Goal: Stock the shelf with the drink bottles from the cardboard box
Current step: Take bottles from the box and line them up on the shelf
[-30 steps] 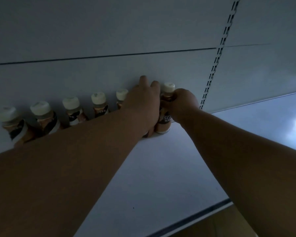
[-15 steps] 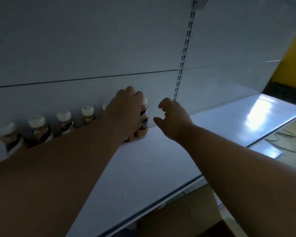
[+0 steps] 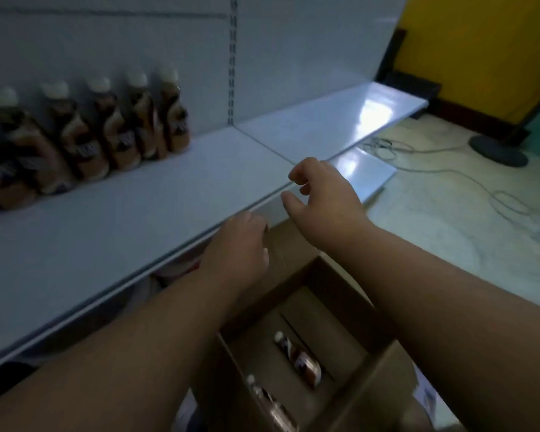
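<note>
A row of several brown drink bottles (image 3: 113,126) with white caps stands along the back of the white shelf (image 3: 138,219). Below the shelf's front edge sits an open cardboard box (image 3: 312,316). One bottle (image 3: 300,358) lies on the box floor, and a second bottle (image 3: 272,403) lies nearer to me. My left hand (image 3: 237,247) hovers at the shelf's front edge above the box, fingers loosely curled, holding nothing. My right hand (image 3: 321,194) is just right of it, fingers apart and empty.
A slotted upright (image 3: 232,57) divides the back panel. A lower shelf (image 3: 365,173) juts out to the right. Cables (image 3: 449,173) trail over the pale floor, with a dark round stand base (image 3: 499,149) and a yellow wall (image 3: 480,51) beyond.
Both hands let go of the bottles at the back of the shelf and drew back to its front edge. The view dropped, and the cardboard box came into sight.
</note>
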Motion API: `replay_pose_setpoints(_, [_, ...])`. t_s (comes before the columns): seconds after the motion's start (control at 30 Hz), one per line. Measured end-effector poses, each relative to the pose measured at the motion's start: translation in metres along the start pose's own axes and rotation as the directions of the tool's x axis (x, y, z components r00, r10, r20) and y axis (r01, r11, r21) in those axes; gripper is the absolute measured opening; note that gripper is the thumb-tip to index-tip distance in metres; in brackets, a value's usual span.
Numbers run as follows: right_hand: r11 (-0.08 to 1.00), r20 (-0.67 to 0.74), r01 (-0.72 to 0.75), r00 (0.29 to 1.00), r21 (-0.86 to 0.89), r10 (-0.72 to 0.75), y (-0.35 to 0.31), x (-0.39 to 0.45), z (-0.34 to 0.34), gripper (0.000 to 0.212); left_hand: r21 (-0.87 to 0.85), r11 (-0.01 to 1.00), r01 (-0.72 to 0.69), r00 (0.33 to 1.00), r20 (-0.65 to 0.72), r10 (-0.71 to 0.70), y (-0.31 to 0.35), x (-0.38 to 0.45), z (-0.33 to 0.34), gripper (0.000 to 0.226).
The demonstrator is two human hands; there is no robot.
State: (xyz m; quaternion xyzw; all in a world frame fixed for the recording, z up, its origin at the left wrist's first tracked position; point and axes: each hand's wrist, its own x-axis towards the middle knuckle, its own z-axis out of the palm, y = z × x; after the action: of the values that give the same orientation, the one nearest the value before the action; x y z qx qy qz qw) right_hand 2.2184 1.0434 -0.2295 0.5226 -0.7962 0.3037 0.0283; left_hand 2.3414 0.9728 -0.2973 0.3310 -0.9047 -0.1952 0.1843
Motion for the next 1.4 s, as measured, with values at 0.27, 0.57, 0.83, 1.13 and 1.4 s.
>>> replay_pose_setpoints(0.27, [0.943,0.196,-0.326,0.923,-0.063,0.332,0.130,-0.112,0.058,0.018,0.056,0.998,-0.027,0.888,0.460,-0.002,0.035,-0.048,0.153,0.031])
replay_pose_setpoints(0.57, [0.905,0.469,-0.401,0.778,-0.143,0.419,0.223,-0.169,0.165,0.030,0.185,0.978,0.096,0.675,0.710,-0.201,-0.013,-0.073,0.265,0.039])
replay_pose_setpoints(0.83, [0.861,0.718,-0.441,0.510,-0.255,0.474,0.258,-0.191,0.250,0.046,0.437,0.898,0.046,0.315,0.847,-0.428,-0.057,-0.093,0.316,0.043])
replay_pose_setpoints(1.13, [0.871,0.865,-0.391,0.277,-0.297,0.419,0.289,-0.199,0.293,0.062,0.450,0.812,-0.373,0.118,0.890,-0.439,-0.078,-0.088,0.358,0.049])
replay_pose_setpoints(1.4, [0.661,0.805,-0.730,0.281,-0.174,0.522,0.296,-0.181,0.232,0.068,0.267,0.964,-0.003,0.288,0.923,-0.255,-0.079,-0.050,0.325,0.037])
